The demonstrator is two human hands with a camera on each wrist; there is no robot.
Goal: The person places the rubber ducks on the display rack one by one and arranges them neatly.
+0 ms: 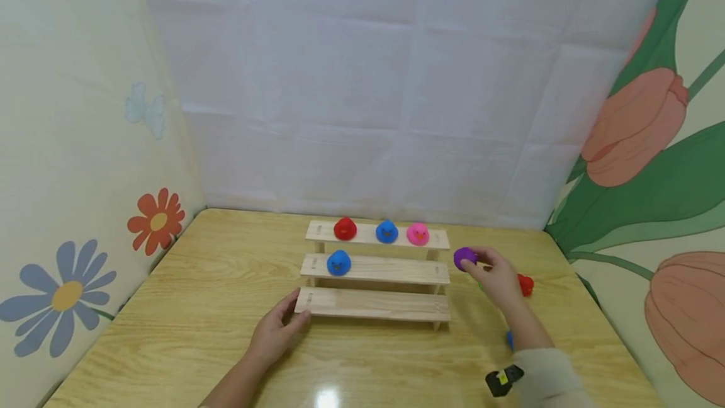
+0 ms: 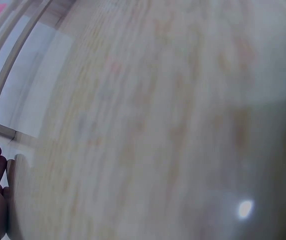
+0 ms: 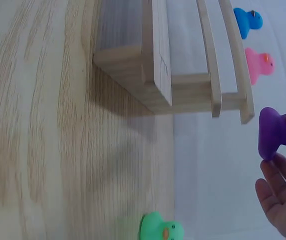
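Observation:
Between the thumb and fingers of my right hand (image 1: 501, 279) is a purple rubber duck (image 1: 465, 259), held in the air just right of a three-step wooden display stand (image 1: 374, 303). The right wrist view also shows this purple duck (image 3: 270, 132) pinched at the fingertips. My left hand (image 1: 275, 331) holds the left end of the stand's lowest step, thumb at the front. On the top step sit a red duck (image 1: 345, 228), a blue duck (image 1: 387, 232) and a pink duck (image 1: 418, 234). Another blue duck (image 1: 338, 262) is on the middle step, toward the left.
On the table (image 1: 187, 307) right of the stand lies a red toy (image 1: 526, 285), partly behind my right hand. A blue toy (image 1: 510, 340) peeks out by the forearm. The right wrist view has a green duck (image 3: 160, 227). A white cloth (image 1: 362, 112) hangs behind the table.

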